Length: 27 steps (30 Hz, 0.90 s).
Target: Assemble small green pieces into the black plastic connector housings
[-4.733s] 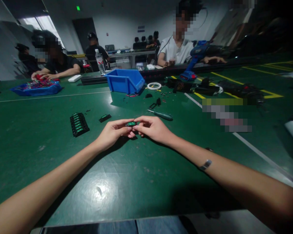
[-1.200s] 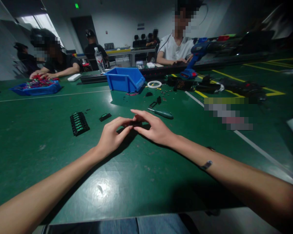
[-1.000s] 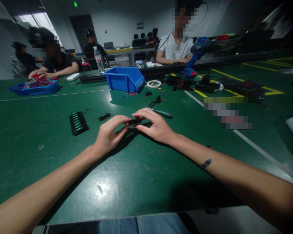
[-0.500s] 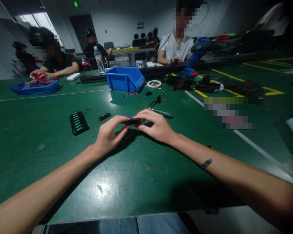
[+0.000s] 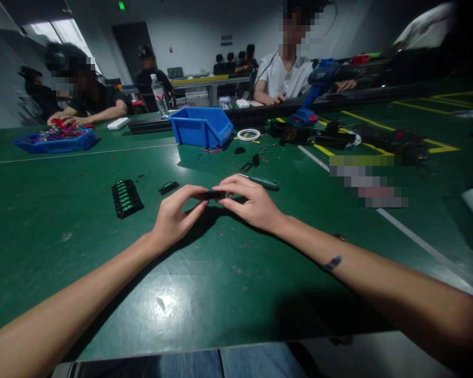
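Between my two hands is a small black plastic part, held just above the green table. My left hand pinches its left end, thumb below and fingers above. The right end is gripped by my right hand in the same way. Fingertips hide much of the part. Just beyond my right hand lies a screwdriver with a green handle. A similar black piece with a green insert rests past my left hand. Farther left is a block of black pieces with green boards, set side by side.
A blue bin stands ahead, beside a white tape roll and scattered small black parts. A blue cordless drill stands at back right. A blue tray of wires is at left, by a co-worker. A water bottle stands behind.
The black part has tilted slightly between my fingers, and both hands have shifted very little. Across the table, a co-worker in white has spread their hands apart.
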Tool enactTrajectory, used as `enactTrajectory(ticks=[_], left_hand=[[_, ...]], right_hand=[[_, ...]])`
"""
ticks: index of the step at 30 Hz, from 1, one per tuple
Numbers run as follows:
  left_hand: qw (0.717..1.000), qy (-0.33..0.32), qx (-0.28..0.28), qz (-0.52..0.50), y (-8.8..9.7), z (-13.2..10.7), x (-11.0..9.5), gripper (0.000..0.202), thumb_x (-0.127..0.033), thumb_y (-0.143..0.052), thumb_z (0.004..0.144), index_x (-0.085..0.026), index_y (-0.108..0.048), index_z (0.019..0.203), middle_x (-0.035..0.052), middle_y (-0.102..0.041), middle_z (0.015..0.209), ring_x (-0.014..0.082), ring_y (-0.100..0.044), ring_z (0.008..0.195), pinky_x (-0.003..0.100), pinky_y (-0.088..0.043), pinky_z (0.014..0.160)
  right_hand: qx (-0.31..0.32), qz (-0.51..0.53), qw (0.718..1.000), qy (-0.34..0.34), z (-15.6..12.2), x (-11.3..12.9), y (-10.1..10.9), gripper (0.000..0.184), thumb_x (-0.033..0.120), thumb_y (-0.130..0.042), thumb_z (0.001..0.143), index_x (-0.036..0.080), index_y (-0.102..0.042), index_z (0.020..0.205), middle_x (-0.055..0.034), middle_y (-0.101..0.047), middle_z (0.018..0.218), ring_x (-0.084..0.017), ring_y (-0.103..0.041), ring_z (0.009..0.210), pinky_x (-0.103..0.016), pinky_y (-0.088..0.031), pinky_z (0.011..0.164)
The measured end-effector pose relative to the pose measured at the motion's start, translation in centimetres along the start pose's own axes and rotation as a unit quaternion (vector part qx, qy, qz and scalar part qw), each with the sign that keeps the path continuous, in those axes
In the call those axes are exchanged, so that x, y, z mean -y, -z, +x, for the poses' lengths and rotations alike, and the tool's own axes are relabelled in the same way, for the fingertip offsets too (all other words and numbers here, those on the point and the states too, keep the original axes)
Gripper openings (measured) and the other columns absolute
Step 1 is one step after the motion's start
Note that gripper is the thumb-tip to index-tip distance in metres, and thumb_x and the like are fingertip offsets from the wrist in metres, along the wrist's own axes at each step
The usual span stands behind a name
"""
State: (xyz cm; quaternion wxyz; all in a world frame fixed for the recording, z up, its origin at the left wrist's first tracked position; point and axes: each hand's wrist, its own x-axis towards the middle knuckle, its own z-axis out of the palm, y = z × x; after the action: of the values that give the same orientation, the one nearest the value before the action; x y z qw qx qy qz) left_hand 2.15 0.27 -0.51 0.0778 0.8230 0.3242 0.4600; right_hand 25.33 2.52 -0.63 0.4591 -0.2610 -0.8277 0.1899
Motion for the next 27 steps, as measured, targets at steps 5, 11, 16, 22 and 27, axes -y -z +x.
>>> enactTrajectory(ticks=[5, 11, 16, 22, 27], left_hand=[[1.000, -0.013, -0.005, -0.010, -0.04, -0.06, 0.31, 0.022, -0.017, -0.067, 0.094, -0.016, -0.066, 0.116, 0.0070, -0.073, 0.102, 0.0163, -0.070, 0.090, 0.028, -0.055, 0.083], [1.000, -0.020, -0.004, -0.018, -0.02, -0.06, 0.39, 0.023, -0.014, -0.068, 0.092, -0.016, -0.066, 0.115, 0.0058, -0.072, 0.103, 0.0143, -0.070, 0.091, 0.026, -0.054, 0.084], [1.000, -0.020, -0.003, -0.012, -0.04, -0.05, 0.30, 0.024, -0.013, -0.068, 0.092, -0.016, -0.066, 0.116, 0.0056, -0.072, 0.103, 0.0142, -0.070, 0.091, 0.025, -0.054, 0.084], [1.000, -0.021, -0.008, -0.008, -0.09, -0.02, 0.36, 0.022, -0.015, -0.068, 0.093, -0.016, -0.066, 0.114, 0.0060, -0.073, 0.100, 0.0153, -0.070, 0.089, 0.026, -0.055, 0.082], [1.000, -0.020, -0.006, -0.010, -0.14, 0.02, 0.34, 0.022, -0.016, -0.067, 0.093, -0.016, -0.066, 0.115, 0.0062, -0.073, 0.100, 0.0157, -0.070, 0.089, 0.027, -0.055, 0.082]], right_hand=[[-0.008, -0.004, 1.000, 0.007, 0.05, -0.13, -0.11, 0.026, 0.021, -0.066, 0.095, 0.025, -0.073, 0.119, -0.0059, -0.069, 0.111, -0.019, -0.066, 0.102, -0.036, -0.056, 0.090], [-0.008, 0.003, 1.000, 0.009, 0.05, -0.09, -0.12, 0.026, 0.020, -0.066, 0.095, 0.025, -0.074, 0.120, -0.0053, -0.070, 0.110, -0.018, -0.067, 0.099, -0.035, -0.056, 0.088], [-0.006, 0.007, 1.000, 0.007, 0.01, -0.13, -0.13, 0.026, 0.020, -0.066, 0.094, 0.024, -0.074, 0.119, -0.0055, -0.070, 0.110, -0.018, -0.067, 0.099, -0.034, -0.056, 0.089], [0.006, 0.014, 1.000, -0.006, 0.06, -0.08, -0.07, 0.027, 0.020, -0.066, 0.095, 0.024, -0.074, 0.120, -0.0059, -0.071, 0.109, -0.018, -0.067, 0.097, -0.034, -0.056, 0.087], [0.013, 0.017, 1.000, -0.014, 0.08, -0.05, -0.04, 0.027, 0.019, -0.065, 0.095, 0.024, -0.074, 0.119, -0.0062, -0.071, 0.108, -0.018, -0.067, 0.095, -0.034, -0.056, 0.086]])
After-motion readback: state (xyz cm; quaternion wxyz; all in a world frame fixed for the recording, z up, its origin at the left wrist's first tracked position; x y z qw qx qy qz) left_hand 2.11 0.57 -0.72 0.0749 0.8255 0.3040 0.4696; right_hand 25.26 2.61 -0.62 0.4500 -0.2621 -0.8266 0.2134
